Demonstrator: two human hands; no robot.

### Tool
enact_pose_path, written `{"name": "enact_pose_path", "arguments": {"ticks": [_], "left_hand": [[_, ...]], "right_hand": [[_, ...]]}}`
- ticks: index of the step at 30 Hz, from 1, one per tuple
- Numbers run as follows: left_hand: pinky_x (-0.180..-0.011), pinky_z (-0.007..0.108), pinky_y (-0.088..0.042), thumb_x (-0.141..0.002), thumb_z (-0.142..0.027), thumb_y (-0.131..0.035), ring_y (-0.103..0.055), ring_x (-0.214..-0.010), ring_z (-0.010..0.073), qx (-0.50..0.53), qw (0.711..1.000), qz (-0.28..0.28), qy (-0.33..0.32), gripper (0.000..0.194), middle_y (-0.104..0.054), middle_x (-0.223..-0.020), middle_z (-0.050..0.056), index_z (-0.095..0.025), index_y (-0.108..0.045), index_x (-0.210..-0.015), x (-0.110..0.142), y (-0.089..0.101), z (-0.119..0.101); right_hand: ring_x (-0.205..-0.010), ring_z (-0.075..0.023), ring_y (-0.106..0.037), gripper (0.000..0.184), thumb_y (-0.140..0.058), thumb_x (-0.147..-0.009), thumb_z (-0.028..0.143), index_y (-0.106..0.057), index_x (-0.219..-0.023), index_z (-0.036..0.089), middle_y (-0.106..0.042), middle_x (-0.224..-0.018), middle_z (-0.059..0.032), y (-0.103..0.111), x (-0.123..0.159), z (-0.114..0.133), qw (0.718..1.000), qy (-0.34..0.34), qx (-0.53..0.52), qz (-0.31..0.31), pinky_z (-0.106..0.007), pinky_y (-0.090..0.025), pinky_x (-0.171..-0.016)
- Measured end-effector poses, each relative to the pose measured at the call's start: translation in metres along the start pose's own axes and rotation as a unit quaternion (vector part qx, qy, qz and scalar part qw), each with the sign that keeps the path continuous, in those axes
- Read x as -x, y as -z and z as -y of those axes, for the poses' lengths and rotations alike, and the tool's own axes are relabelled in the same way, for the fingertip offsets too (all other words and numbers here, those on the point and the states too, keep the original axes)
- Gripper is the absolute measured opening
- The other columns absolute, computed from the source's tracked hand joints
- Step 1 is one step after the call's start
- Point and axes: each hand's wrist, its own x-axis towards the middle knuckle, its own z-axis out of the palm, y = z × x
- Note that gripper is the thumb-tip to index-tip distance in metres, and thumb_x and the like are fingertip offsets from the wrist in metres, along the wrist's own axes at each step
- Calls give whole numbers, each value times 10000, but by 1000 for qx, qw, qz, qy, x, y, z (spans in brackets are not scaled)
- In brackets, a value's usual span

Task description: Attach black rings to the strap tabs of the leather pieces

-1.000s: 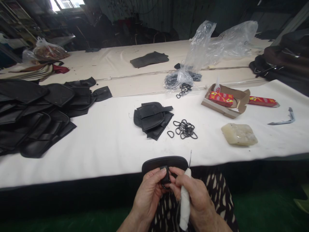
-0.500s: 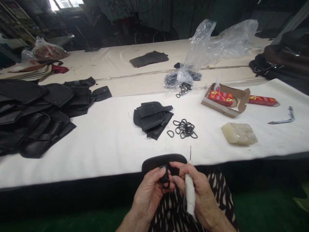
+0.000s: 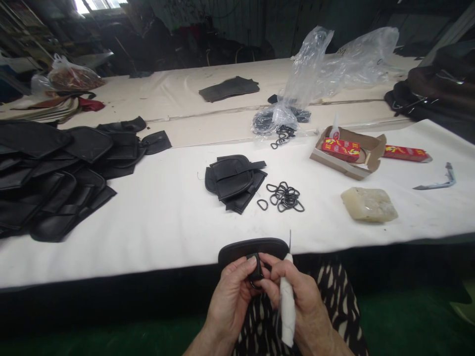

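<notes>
Now, relative to the small stack of black leather pieces (image 3: 230,178): directly below it, past the near edge of the white-covered table (image 3: 122,257), a curved black leather panel (image 3: 252,245), held up off the surface at lap height, with 1 black D-ring (image 3: 254,283) pressed against its inner face.

Left hand (image 3: 230,301): curled almost shut, thumb and fingers pinching panel and D-ring together. Right hand (image 3: 297,296): closed around the white-wrapped handle of an awl (image 3: 287,309), steel tip pointing up past the panel's right end, clear of the leather, fingertips reaching across toward the D-ring.

Latest change, against the view 0.5 s earlier: right hand drawn in closer to the left, awl slightly more tilted, D-ring almost unmoved.

Just right of the stack: a loose heap of black D-rings (image 3: 285,197), with 1 lying apart. Further right: a cardboard box (image 3: 345,168) holding a red packet, and a pale block, possibly wax (image 3: 369,204). Left of the stack: large piles of black leather panels (image 3: 48,183).
</notes>
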Motion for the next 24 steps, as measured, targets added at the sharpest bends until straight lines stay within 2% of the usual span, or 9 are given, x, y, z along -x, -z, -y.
{"name": "enact_pose_path", "arguments": {"ticks": [3, 6, 9, 12, 17, 20, 24], "left_hand": [[-582, 162, -492, -737, -182, -695, -613, -593, 95, -3, 1000, 3, -6, 81, -682, -640, 31, -112, -700, -695, 1, 0, 2], [-575, 163, -485, -753, -180, -680, -594, -577, 85, -19, 1000, 5, -10, 104, -665, -618, 23, -107, -684, -680, 1, 0, 2], [-568, 161, -479, -743, -179, -691, -589, -576, 79, -20, 1000, -7, -13, 96, -659, -625, 12, -111, -677, -677, 0, 0, 3], [-556, 165, -474, -740, -180, -693, -586, -571, 81, -22, 1000, -7, -14, 95, -655, -627, 12, -112, -674, -676, -1, 1, 3], [-511, 195, -467, -781, -206, -645, -574, -512, 99, -52, 998, 16, -7, 123, -651, -609, 35, -102, -685, -728, -1, 0, 2], [-548, 223, -491, -782, -208, -642, -595, -537, 119, -62, 998, 22, 2, 130, -665, -644, 55, -92, -693, -758, -1, 1, 1], [-608, 257, -514, -788, -203, -635, -620, -578, 139, -67, 997, 29, 18, 132, -680, -669, 69, -89, -701, -786, -1, 4, 0]], "right_hand": [[-944, -209, -662, 64, -549, -829, 158, -525, -844, 215, -670, -1066, -90, 1, 0, 1, 998, 41, 38, 16, -264, -543, -794], [-928, -209, -668, 62, -517, -850, 152, -532, -843, 211, -696, -944, -79, 3, -1, 4, 992, 90, 82, 29, -264, -550, -779], [-808, -184, -693, 61, -509, -858, 141, -535, -860, 196, -680, -1027, -118, 4, -4, 5, 982, 135, 128, 28, -245, -560, -729], [-724, -171, -696, 51, -522, -849, 137, -538, -854, 185, -652, -1103, -149, 5, -5, 5, 980, 142, 140, 28, -235, -562, -684], [-710, -166, -688, 41, -527, -851, 166, -551, -855, 199, -666, -1079, -117, 7, -4, 4, 992, 84, 89, 35, -241, -551, -698], [-704, -143, -665, 40, -533, -854, 205, -552, -820, 214, -669, -1060, -75, 7, -5, 6, 999, 7, 38, 18, -219, -533, -667], [-560, -75, -556, 159, -545, -859, 268, -494, -722, 206, -651, -1028, -38, 8, -8, 9, 991, -116, -65, -2, -168, -470, -513]]}}
